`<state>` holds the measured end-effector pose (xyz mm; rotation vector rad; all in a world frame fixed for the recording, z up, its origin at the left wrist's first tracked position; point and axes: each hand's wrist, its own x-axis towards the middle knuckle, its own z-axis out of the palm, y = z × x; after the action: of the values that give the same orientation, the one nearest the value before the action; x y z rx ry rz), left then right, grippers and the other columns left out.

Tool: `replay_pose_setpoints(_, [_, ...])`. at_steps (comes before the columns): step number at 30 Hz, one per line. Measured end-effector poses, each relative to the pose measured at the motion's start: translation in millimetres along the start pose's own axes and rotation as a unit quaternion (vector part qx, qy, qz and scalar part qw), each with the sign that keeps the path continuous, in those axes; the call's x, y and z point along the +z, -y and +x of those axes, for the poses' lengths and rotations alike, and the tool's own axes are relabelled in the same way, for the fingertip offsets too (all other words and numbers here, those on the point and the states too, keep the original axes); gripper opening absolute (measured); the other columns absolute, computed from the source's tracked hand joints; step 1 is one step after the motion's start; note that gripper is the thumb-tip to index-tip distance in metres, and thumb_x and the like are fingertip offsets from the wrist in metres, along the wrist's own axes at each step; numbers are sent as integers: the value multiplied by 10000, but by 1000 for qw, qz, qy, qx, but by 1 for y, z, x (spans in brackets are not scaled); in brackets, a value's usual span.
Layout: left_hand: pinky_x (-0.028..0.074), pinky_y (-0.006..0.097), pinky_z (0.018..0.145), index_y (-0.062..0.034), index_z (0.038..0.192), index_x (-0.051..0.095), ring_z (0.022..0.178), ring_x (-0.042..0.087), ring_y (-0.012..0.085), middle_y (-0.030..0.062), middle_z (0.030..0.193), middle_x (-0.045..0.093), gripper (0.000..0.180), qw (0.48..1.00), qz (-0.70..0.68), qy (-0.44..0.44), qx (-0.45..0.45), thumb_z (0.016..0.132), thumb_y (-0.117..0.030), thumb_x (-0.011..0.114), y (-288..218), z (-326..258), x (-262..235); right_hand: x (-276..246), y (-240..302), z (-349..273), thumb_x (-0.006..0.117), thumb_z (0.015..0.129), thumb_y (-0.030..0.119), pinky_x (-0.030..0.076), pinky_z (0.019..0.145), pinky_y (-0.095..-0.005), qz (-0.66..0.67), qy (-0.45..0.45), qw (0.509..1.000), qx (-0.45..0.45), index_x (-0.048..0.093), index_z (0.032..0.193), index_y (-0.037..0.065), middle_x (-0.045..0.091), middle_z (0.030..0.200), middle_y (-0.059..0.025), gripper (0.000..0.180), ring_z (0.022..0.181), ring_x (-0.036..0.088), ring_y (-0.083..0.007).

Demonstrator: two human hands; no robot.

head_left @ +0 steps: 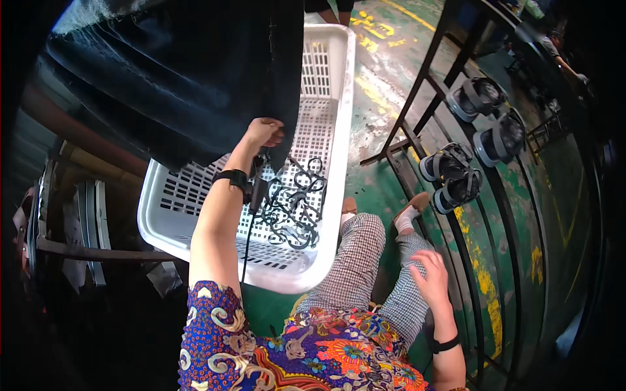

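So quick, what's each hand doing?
Left hand: closed, gripping the dark cloth over the basket.
Right hand: open, holding nothing.

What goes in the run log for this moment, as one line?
left hand: gripping dark cloth over white basket | right hand: open, empty, above knee | basket: black metal hooks

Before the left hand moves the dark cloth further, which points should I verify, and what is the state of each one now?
1. Left hand grips the edge of the dark cloth: ok.
2. Right hand is free, fingers spread beside the knee: ok.
3. White basket lies under the cloth: ok.
4. Black straps lie loose in the basket, near the cloth's edge: cannot tell if they are caught.
5. Sandals on the metal rack are apart from both hands: ok.
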<state>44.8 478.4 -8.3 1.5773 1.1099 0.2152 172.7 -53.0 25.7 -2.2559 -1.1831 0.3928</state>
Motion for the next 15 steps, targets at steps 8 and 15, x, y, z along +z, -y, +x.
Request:
replay_pose_setpoints(8, [463, 387, 927, -174, 1277, 561, 1099, 584, 330, 177, 1157, 628, 497, 908, 233, -347, 36, 794, -288, 586, 129, 89, -92, 75, -56, -69, 695, 629, 81, 305, 1035, -515, -153, -9, 979, 133, 626, 967, 101, 427, 1325, -170, 345, 1270, 356, -385])
replay_pose_setpoints(15, [380, 521, 1016, -352, 1218, 603, 1305, 358, 398, 145, 1477, 307, 397, 835, 530, -55, -136, 823, -321, 571, 217, 65, -18, 92, -45, -48, 666, 650, 82, 263, 1044, -547, -207, -10, 962, 181, 635, 964, 119, 432, 1322, -151, 318, 1279, 335, -397])
